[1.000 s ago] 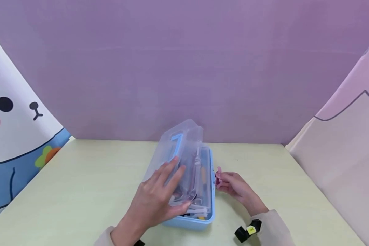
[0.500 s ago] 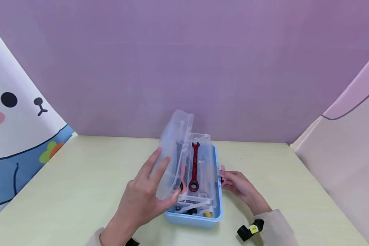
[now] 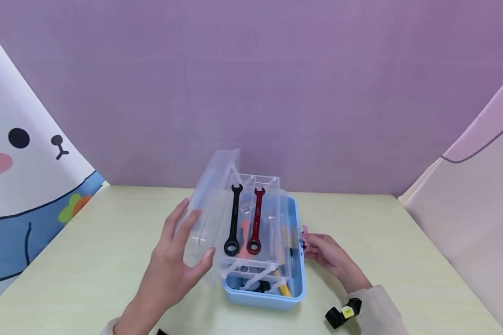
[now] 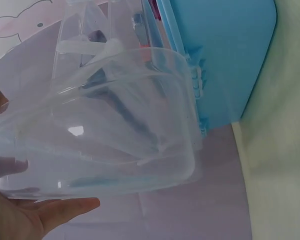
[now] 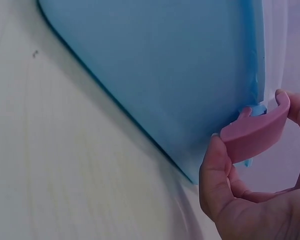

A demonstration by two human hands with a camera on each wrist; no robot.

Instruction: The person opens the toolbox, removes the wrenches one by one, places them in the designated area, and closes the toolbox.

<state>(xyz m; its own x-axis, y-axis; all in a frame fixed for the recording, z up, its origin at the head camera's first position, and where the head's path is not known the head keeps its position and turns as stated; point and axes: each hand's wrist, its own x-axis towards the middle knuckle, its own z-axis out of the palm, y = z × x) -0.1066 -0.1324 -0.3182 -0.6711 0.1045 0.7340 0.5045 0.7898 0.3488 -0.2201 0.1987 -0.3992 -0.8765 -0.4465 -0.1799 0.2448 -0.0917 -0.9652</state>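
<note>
Nearest us is the left hand (image 3: 167, 260), its fingers and thumb spread and nearly straight, set about the edge of the tilted clear lid (image 3: 207, 195), probably to support it. The right hand (image 3: 324, 251) pinches the pink latch (image 3: 305, 235) at the right side of the blue toolbox (image 3: 263, 300), we judge to steady the box. That box is upright on the bench (image 3: 360, 223), between the hands. Inside its near end we make out a yellow piece (image 3: 284, 291) and dark items too jumbled to identify. Above, the clear tray (image 3: 249, 263) is raised on slanting arms, which seem to tie it to the lid; the black wrench (image 3: 234, 216) and red wrench (image 3: 257, 221) lie side by side over it, ring ends toward us. Farthest off hangs the purple backdrop (image 3: 251, 93). We count 2 hands, 1 toolbox, 1 lid, 1 latch, 1 tray and 2 dark-coloured wrenches; we cannot count the loose contents.
</note>
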